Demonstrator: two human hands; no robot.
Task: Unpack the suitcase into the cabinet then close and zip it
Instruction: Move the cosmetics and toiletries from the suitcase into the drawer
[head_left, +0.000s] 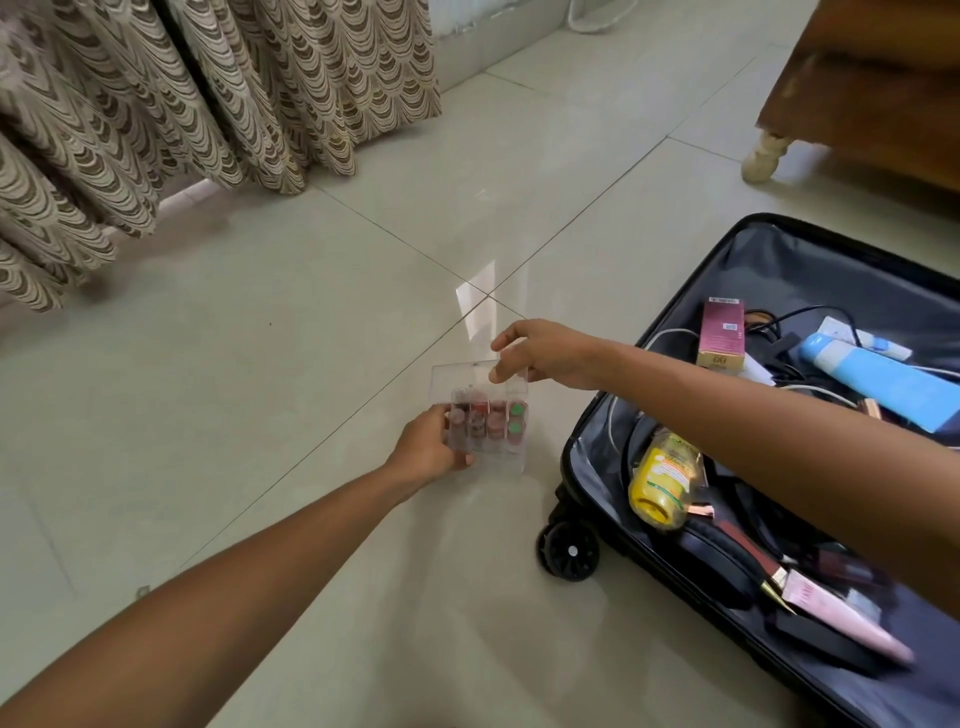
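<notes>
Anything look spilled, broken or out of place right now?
Nothing spilled or broken. The open suitcase is a loose jumble: yellow bottle on its side, cables tangled among tubes. Both hands, left and right, hold the clear organizer over the floor.

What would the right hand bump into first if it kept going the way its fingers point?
The right hand points left and slightly down, and its fingertips already seem to touch the top of the clear plastic box held by the left hand. Past the box only bare floor shows, though depth is uncertain.

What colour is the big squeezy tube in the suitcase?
Light blue tube, lying in the open suitcase; the head view shows it.
</notes>
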